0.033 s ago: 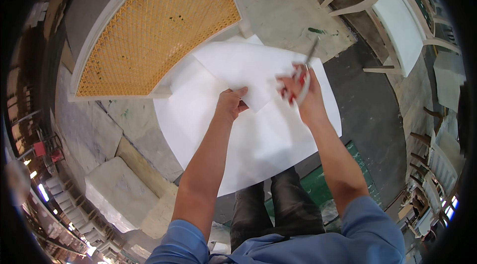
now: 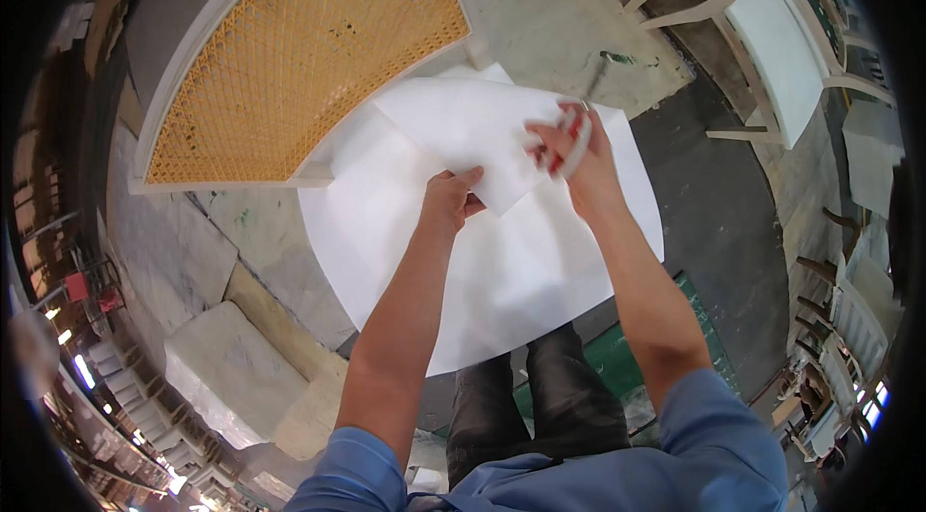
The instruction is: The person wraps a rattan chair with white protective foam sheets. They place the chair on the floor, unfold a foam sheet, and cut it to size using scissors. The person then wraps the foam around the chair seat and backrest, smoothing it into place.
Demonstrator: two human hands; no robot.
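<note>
Your left hand (image 2: 451, 199) pinches the large white flexible sheet (image 2: 502, 252) — your right hand (image 2: 574, 160) grips its folded flap and a thin pale tool (image 2: 579, 141).

Floor (image 2: 559, 1): grey concrete slabs, stained, w/ green paint spots; darker strip at right. Curved white frame w/ woven cane panel (image 2: 299, 49), lying flat, upper left. White wooden chairs (image 2: 772, 40), upper right; more at right edge. Pale stone block (image 2: 227, 372), lower left. Green mat (image 2: 617, 358) underfoot. Bright lamps along lower-left rim.
</note>
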